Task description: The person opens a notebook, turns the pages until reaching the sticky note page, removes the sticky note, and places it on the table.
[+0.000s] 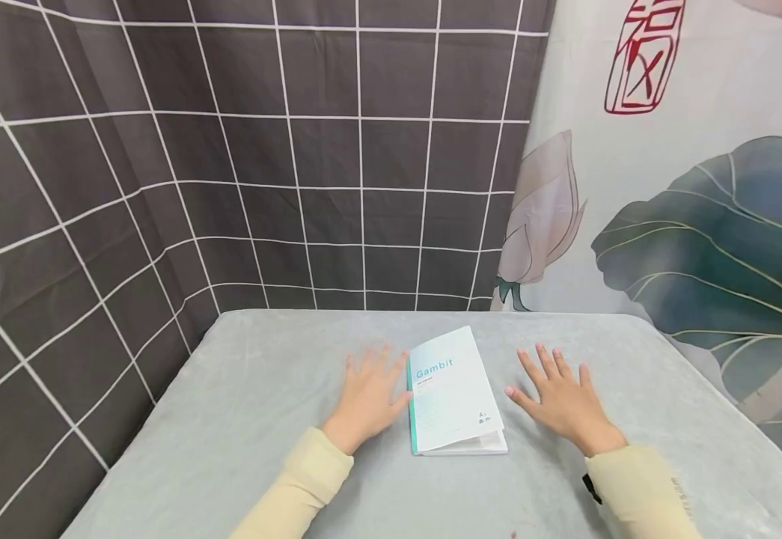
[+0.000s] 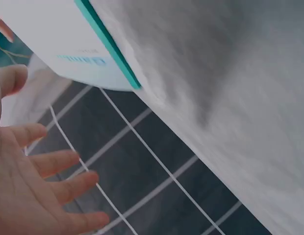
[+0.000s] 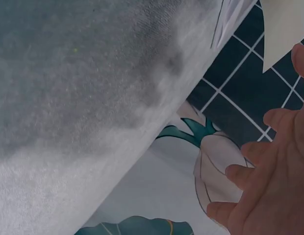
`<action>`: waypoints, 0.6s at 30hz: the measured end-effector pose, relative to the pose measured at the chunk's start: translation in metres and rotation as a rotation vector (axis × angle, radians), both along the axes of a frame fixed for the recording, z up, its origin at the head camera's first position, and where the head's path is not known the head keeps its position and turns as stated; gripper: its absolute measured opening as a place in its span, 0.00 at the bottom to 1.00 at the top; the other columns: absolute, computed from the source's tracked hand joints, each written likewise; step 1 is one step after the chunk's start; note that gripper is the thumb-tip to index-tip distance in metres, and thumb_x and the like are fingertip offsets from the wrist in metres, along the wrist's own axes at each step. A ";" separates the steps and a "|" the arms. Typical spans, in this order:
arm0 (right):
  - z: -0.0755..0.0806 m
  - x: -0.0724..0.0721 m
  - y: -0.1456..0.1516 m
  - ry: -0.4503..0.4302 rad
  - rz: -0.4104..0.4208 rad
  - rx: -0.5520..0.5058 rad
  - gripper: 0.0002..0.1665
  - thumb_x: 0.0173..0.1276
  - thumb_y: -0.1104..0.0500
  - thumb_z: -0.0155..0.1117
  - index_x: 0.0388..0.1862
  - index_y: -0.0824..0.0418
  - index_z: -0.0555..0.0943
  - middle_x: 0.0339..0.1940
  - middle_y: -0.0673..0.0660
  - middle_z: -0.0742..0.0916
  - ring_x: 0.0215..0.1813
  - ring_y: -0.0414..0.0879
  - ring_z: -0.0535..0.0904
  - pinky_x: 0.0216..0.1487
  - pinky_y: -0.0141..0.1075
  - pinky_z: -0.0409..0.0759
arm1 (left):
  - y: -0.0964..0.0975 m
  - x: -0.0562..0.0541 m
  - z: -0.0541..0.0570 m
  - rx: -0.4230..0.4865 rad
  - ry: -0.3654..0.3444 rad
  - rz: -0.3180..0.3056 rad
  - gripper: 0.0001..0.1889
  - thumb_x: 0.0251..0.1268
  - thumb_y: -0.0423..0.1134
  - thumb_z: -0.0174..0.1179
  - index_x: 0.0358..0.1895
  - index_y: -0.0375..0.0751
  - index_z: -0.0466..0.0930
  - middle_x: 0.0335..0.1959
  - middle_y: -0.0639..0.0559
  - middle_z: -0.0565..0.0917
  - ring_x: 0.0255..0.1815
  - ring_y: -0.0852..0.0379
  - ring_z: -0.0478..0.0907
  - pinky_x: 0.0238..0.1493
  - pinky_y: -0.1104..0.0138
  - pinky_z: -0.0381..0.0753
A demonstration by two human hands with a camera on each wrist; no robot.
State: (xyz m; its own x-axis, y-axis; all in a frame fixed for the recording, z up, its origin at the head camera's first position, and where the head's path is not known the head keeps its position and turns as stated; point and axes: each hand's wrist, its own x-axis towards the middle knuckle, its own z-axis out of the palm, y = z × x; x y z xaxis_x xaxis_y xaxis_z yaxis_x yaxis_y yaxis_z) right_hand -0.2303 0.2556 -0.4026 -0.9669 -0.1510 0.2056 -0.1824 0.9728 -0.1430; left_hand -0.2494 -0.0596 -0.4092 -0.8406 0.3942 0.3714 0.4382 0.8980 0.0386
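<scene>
A white booklet (image 1: 454, 393) with a teal spine and "Gambit" on its cover lies on the grey cloth-covered table. Its cover lifts a little at the lower right corner. Just left of the spine is my left hand (image 1: 369, 393), palm down with fingers spread; the left wrist view shows that hand (image 2: 39, 186) holding nothing, with the booklet's teal spine (image 2: 110, 46) nearby. My right hand (image 1: 561, 397) is to the right of the booklet, apart from it, fingers spread. In the right wrist view the right hand (image 3: 274, 171) is likewise without anything in it.
The table (image 1: 283, 352) has a grey cloth over it. Behind and to the left hangs a dark curtain (image 1: 323, 157) with a white grid. A white cloth (image 1: 566, 75) printed with a lotus bud and leaf hangs at the right.
</scene>
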 end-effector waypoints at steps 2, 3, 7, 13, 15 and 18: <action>-0.003 -0.001 -0.001 -0.012 0.009 -0.006 0.46 0.67 0.31 0.48 0.75 0.56 0.60 0.75 0.68 0.60 0.74 0.71 0.53 0.65 0.72 0.44 | 0.007 0.005 0.000 -0.023 0.022 -0.035 0.30 0.65 0.56 0.55 0.69 0.50 0.68 0.68 0.43 0.71 0.68 0.41 0.67 0.63 0.37 0.62; -0.004 -0.002 -0.002 -0.021 0.015 -0.010 0.45 0.67 0.31 0.49 0.75 0.56 0.60 0.75 0.68 0.60 0.74 0.71 0.53 0.65 0.72 0.44 | 0.011 0.007 0.000 -0.040 0.038 -0.052 0.29 0.65 0.56 0.55 0.68 0.50 0.69 0.66 0.44 0.73 0.66 0.43 0.69 0.62 0.39 0.65; -0.010 -0.005 -0.004 -0.066 0.041 -0.020 0.44 0.68 0.32 0.48 0.75 0.57 0.60 0.76 0.67 0.60 0.74 0.70 0.52 0.66 0.71 0.45 | 0.025 0.017 0.001 -0.081 0.082 -0.122 0.25 0.67 0.55 0.54 0.64 0.50 0.73 0.62 0.47 0.78 0.60 0.49 0.76 0.61 0.46 0.70; -0.015 -0.008 -0.011 -0.142 0.089 -0.044 0.42 0.70 0.35 0.49 0.74 0.58 0.61 0.75 0.67 0.62 0.74 0.70 0.53 0.67 0.70 0.48 | 0.050 0.032 0.003 -0.151 0.114 -0.232 0.24 0.67 0.59 0.52 0.61 0.52 0.75 0.60 0.52 0.79 0.57 0.54 0.77 0.59 0.53 0.73; -0.016 -0.010 -0.014 -0.159 0.104 -0.043 0.40 0.71 0.38 0.50 0.74 0.58 0.61 0.75 0.68 0.63 0.74 0.69 0.55 0.67 0.70 0.49 | 0.059 0.036 0.003 -0.177 0.140 -0.264 0.25 0.66 0.60 0.52 0.61 0.53 0.75 0.59 0.54 0.79 0.55 0.55 0.78 0.59 0.54 0.73; -0.019 -0.014 -0.019 -0.194 0.123 -0.050 0.39 0.71 0.41 0.50 0.74 0.59 0.61 0.74 0.68 0.63 0.74 0.69 0.56 0.67 0.69 0.50 | 0.071 0.042 0.003 -0.216 0.196 -0.302 0.26 0.63 0.62 0.54 0.59 0.54 0.76 0.54 0.56 0.81 0.50 0.57 0.79 0.56 0.56 0.75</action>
